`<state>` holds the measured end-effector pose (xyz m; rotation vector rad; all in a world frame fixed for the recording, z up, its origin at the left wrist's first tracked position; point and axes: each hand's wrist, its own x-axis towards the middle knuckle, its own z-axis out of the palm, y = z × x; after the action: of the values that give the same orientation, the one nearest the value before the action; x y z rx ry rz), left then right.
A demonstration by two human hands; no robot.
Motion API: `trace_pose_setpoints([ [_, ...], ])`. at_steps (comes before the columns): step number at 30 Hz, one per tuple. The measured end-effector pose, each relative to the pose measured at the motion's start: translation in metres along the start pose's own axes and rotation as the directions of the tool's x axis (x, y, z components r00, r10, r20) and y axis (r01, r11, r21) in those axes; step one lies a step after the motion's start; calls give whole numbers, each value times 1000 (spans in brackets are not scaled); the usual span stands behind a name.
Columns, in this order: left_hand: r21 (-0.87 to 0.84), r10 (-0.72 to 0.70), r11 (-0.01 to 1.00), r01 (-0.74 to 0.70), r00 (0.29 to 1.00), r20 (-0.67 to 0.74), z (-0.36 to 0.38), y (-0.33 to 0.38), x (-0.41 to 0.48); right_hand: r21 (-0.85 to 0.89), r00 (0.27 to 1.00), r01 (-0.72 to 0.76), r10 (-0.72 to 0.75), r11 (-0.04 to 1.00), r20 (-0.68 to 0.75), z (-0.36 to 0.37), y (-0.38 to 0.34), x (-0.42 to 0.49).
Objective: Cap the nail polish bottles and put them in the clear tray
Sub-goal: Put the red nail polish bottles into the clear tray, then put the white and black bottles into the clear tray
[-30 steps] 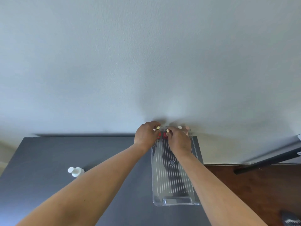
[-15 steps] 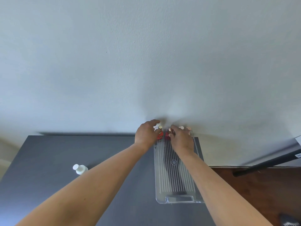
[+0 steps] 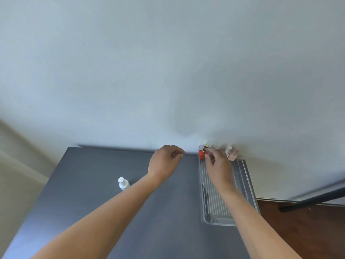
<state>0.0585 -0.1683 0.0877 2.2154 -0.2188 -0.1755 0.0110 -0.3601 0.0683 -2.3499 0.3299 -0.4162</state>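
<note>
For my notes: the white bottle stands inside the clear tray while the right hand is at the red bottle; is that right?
Not quite: the head view shows the white bottle on the dark table, outside the clear tray; the right hand is at the red bottle.

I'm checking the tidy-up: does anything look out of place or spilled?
The white bottle stands alone on the table, left of the tray, while the red bottle and pink bottles sit at the tray's far end. No spill shows.
</note>
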Motion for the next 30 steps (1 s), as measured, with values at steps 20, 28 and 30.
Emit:
trace_pose_setpoints([
  [20, 76, -168, 982, 171, 985, -48, -166, -135, -112, 29, 880, -27, 9, 999, 475, 131, -135, -91],
  [28, 168, -211, 969, 183, 964, 162, -156, -170, -139, -103, 814, 44, 25, 994, 580, 165, -153, -100],
  [30, 172, -211, 967, 186, 968, 134, -149, -175, -142, -121, 809, 47, 33, 992, 587, 171, -155, -99],
])
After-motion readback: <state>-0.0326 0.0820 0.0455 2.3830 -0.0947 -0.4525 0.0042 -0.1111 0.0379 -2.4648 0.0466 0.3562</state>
